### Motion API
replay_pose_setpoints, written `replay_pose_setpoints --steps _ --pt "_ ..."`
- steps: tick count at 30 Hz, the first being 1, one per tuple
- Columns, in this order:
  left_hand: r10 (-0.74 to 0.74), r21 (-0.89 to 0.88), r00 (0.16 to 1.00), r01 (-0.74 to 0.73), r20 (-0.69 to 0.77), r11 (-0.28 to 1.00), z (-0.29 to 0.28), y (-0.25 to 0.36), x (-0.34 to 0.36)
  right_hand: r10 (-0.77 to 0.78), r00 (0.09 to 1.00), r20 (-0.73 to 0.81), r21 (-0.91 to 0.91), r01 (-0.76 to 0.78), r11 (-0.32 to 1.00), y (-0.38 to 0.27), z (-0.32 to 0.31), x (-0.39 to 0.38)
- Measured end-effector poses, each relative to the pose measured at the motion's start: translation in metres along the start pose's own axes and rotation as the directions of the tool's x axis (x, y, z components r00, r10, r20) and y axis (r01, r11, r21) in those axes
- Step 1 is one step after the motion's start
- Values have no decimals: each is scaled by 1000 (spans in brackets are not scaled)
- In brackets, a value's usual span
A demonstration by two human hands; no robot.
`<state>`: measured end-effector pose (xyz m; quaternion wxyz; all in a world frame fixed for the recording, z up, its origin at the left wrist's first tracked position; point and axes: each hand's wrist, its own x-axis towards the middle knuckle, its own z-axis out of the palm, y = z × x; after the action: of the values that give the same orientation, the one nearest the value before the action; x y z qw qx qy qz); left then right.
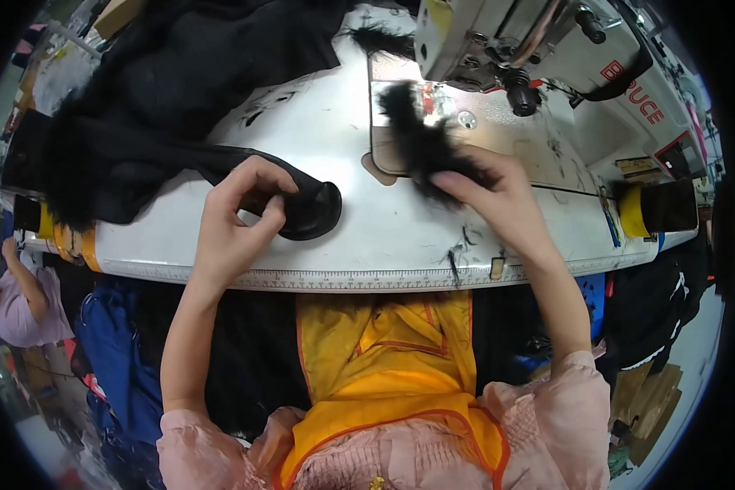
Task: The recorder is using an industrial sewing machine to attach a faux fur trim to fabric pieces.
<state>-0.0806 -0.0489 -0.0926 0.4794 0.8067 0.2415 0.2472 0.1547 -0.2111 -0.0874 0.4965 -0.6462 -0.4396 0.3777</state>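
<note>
While our left hand (245, 204) is bent over the narrow end of a black garment (196, 61), our right hand (498, 188) grips a shaggy black fur strip (423, 143) between thumb and fingers. The left thumb and forefinger curl toward each other with a gap behind their tips, and we cannot tell whether they pinch any cloth. That garment end lies on the near left part of the white desk (155, 241), its rounded, glossy rim turned to the right, and the rest of the black cloth spreads up and away to our left, with furry edges along its outer side. The fur strip, blurred, is held up from our right fingertips toward the far side, in front of the metal bed plate (498, 147) of a white sewing machine (539, 49), whose head fills the upper right. A second black fur tuft (382, 39) shows just left of that head, and loose dark fibres are scattered over the desk. Along the near edge runs a printed measuring scale (327, 282), with a small tan rectangular piece (497, 267) beside it near our right wrist. We wear a yellow-orange apron (384, 392) with red-orange edging over a pink blouse (559, 412). At far left, well apart from our hands, sits another person (33, 302) in a pale lilac top, near a blue cloth (114, 351).
</note>
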Motion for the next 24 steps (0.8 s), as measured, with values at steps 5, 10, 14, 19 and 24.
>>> replay_pose_setpoints --steps 5,10,14,19,24 --pt "46 19 999 -45 -15 999 -24 1 -4 -718 678 161 -200 734 649 -10 45 54" --pt "-158 -661 987 116 -4 741 -45 -27 -13 -613 182 769 -205 978 33 -30 74 86" --pt "-147 -492 891 368 429 789 -58 -44 3 -492 10 871 -163 949 -269 -36 90 93" --pt "-26 -517 944 202 328 832 -51 -57 19 -420 -104 901 -57 934 -352 -40 89 101" --pt "170 58 936 -160 -309 985 -55 -23 17 -419 481 770 -459 874 159 -16 46 80"
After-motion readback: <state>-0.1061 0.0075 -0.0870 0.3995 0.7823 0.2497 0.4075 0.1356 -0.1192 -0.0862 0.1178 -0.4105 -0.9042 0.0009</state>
